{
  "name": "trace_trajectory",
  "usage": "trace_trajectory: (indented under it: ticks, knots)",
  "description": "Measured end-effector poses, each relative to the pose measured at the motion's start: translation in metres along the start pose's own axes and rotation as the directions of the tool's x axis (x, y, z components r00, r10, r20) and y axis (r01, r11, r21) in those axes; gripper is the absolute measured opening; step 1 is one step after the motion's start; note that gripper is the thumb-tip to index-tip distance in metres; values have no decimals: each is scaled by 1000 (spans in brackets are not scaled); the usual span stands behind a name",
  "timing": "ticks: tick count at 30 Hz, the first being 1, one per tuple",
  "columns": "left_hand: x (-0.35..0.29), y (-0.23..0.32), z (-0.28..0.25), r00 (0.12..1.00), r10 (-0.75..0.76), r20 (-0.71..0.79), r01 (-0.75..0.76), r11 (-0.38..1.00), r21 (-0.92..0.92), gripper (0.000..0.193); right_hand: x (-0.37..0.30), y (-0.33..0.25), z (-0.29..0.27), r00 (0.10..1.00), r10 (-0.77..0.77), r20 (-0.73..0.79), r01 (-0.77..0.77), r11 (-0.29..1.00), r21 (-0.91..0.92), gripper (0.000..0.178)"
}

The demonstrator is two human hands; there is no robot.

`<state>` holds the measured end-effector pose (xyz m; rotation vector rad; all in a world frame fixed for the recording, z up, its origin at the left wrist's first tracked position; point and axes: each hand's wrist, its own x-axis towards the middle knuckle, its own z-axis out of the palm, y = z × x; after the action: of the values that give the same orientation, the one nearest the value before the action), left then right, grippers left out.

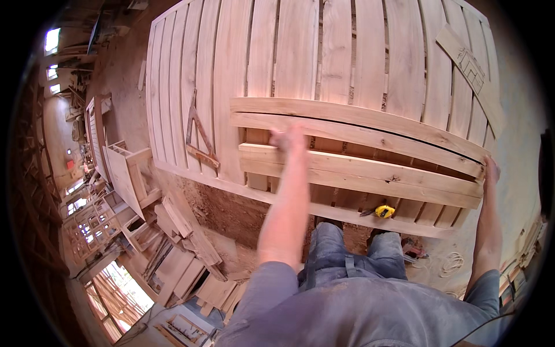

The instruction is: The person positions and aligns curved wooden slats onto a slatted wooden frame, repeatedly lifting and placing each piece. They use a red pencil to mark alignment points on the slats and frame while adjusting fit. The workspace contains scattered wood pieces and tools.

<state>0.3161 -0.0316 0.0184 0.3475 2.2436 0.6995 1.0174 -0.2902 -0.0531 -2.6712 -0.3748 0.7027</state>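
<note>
Several long, pale wooden boards lie side by side across a large slatted wooden panel (231,69). The far boards (358,127) and the near boards (358,173) are parted by a gap that narrows toward the right. My left hand (286,137) is over this gap near the left ends, smeared by motion, its fingers unclear. At the right ends, my right hand (491,169) is closed around a board's end, its fingers partly hidden. Nearer to me, a yellow tape measure (384,211) rests on the panel's slats.
A triangular wooden square (199,141) lies on the panel at left. At the far right rests a loose board (469,69) with a pencil sketch. Stacked planks (188,231) and a wooden frame (130,173) stand left of the panel. A coiled cord (452,263) lies on the floor.
</note>
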Motion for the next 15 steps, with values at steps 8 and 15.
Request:
trace_trajectory:
  ticks: [8,15]
  knots:
    - [213,26,-110,854,497,157,-501,865,-12,79,10,31,-9,991,93,100,-114,968,224,55]
    - [249,39,-127,835,421,354,-440,897,-29,76,1,13,-7,990,133,38,-139,957,255,49]
